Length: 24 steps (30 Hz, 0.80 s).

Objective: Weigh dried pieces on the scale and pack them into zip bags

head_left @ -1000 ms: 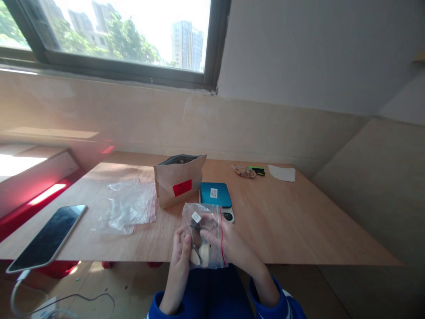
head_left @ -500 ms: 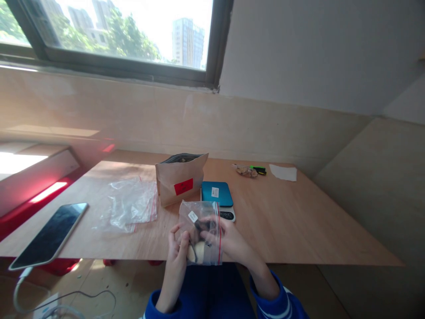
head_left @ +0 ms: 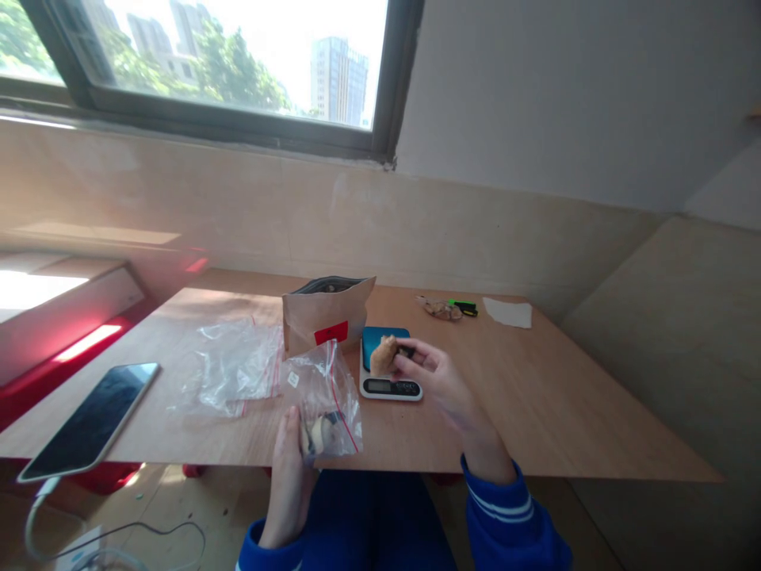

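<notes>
Along the near left of the worktop (head_left: pixel 505 396) lies a smartphone (head_left: pixel 89 422), dark-screened, with a cable running off below the edge. Just right of it sits a flat clear zip bag (head_left: pixel 235 369), then an upright kraft pouch (head_left: pixel 326 317) with a red label, open at the top, its contents barely visible.

In front of the pouch, the left hand (head_left: pixel 289 484) rises from the near edge, its grip closed around the bottom of a second clear zip bag (head_left: pixel 324 404). Pale and dark lumps (head_left: pixel 315 434) sit in that bag's lower corner, partly hidden by the fingers and plastic.

Further right, a digital scale (head_left: pixel 389 386) carries a blue pad (head_left: pixel 376 337). The right hand (head_left: pixel 437 381) holds its grip together on a tan lump (head_left: pixel 384 355) just above the pad, with a dark bit (head_left: pixel 406 350) half-hidden by the fingers.

Along the far edge lie small tan pieces (head_left: pixel 441 311), a green-and-black item (head_left: pixel 464 307) and white paper (head_left: pixel 507 312).
</notes>
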Available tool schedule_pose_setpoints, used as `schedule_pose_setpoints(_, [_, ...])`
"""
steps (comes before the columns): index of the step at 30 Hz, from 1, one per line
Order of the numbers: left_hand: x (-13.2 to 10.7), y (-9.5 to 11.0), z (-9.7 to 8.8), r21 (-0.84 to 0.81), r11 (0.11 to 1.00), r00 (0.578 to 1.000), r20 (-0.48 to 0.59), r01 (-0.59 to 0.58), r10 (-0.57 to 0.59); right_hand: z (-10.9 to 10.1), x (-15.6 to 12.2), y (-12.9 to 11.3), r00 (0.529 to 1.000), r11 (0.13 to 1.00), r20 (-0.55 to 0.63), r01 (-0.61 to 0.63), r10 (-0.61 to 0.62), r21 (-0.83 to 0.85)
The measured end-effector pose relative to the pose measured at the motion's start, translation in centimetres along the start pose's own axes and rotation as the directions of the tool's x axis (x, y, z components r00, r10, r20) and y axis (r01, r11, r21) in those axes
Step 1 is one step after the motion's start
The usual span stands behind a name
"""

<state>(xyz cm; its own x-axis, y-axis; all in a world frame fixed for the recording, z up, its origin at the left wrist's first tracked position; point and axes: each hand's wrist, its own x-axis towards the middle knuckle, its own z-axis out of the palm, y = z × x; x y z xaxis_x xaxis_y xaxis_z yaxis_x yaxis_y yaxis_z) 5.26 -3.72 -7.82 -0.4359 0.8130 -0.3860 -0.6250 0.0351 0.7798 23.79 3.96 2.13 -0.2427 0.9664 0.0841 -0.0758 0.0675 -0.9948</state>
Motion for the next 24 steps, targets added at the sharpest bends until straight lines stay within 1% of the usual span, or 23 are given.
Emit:
schedule_pose_setpoints(1, [0.0,0.3,-0.1,-0.018,1.000,1.000,-0.001,-0.008,0.008,0.2,1.3,-0.8,0.996,0.997,-0.048,0.073,-0.073,-0.012])
schedule_pose_setpoints(2, [0.1,0.6,-0.3,-0.034,0.999,1.000,-0.005,-0.022,0.022,0.6,2.8,-1.7,0.981,0.985,-0.095,0.166,-0.170,-0.043])
schedule_pose_setpoints(3, [0.1,0.8,-0.4,-0.048,0.998,0.999,-0.009,-0.034,0.034,1.1,4.3,-2.6,0.952,0.959,-0.128,0.268,-0.278,-0.091])
schedule_pose_setpoints(4, [0.2,1.0,-0.6,-0.059,0.997,0.999,-0.012,-0.043,0.042,1.7,5.8,-3.5,0.911,0.916,-0.135,0.369,-0.390,-0.155])
schedule_pose_setpoints(5, [0.2,1.2,-0.8,-0.066,0.997,0.999,-0.012,-0.048,0.048,2.3,7.2,-4.4,0.866,0.861,-0.115,0.453,-0.486,-0.230])
schedule_pose_setpoints(6, [0.3,1.3,-1.0,-0.069,0.996,0.999,-0.010,-0.052,0.052,3.0,8.5,-5.1,0.832,0.804,-0.066,0.509,-0.551,-0.307])
schedule_pose_setpoints(7, [0.3,1.4,-1.2,-0.068,0.996,0.998,-0.006,-0.056,0.056,3.6,9.6,-5.7,0.809,0.746,0.013,0.548,-0.588,-0.379])
schedule_pose_setpoints(8, [0.4,1.4,-1.4,-0.065,0.996,0.998,-0.004,-0.061,0.061,4.2,10.5,-6.1,0.797,0.691,0.111,0.575,-0.593,-0.439])
schedule_pose_setpoints(10, [0.5,1.4,-1.8,-0.057,0.996,0.997,-0.009,-0.075,0.074,5.0,11.6,-6.2,0.788,0.603,0.311,0.610,-0.532,-0.514])
schedule_pose_setpoints(11, [0.5,1.5,-1.9,-0.052,0.995,0.996,-0.013,-0.085,0.084,5.3,12.0,-6.0,0.783,0.574,0.379,0.621,-0.493,-0.534])
schedule_pose_setpoints(12, [0.6,1.5,-2.0,-0.046,0.994,0.995,-0.015,-0.097,0.096,5.4,12.1,-5.7,0.779,0.556,0.419,0.627,-0.467,-0.546])
schedule_pose_setpoints(14, [0.7,1.5,-2.2,-0.038,0.992,0.993,-0.005,-0.119,0.119,5.3,12.2,-5.0,0.777,0.542,0.425,0.629,-0.465,-0.558])
schedule_pose_setpoints(16, [0.8,1.6,-2.3,-0.048,0.991,0.992,0.015,-0.121,0.122,5.0,11.9,-4.6,0.767,0.521,0.398,0.637,-0.504,-0.568])
schedule_pose_setpoints(18, [0.8,1.6,-2.3,-0.067,0.992,0.994,0.026,-0.105,0.106,4.8,11.5,-4.6,0.746,0.476,0.396,0.654,-0.535,-0.588])
schedule_pose_setpoints(20, [0.8,1.6,-2.2,-0.081,0.992,0.995,0.023,-0.093,0.095,4.6,11.3,-4.8,0.732,0.416,0.424,0.663,-0.533,-0.622])
schedule_pose_setpoints(22, [0.8,1.4,-2.2,-0.089,0.993,0.996,0.005,-0.083,0.084,4.6,11.3,-4.7,0.739,0.342,0.455,0.649,-0.496,-0.680])
schedule_pose_setpoints(24, [0.8,1.3,-2.2,-0.084,0.993,0.996,-0.022,-0.089,0.087,4.6,11.4,-4.4,0.767,0.267,0.455,0.603,-0.452,-0.751])
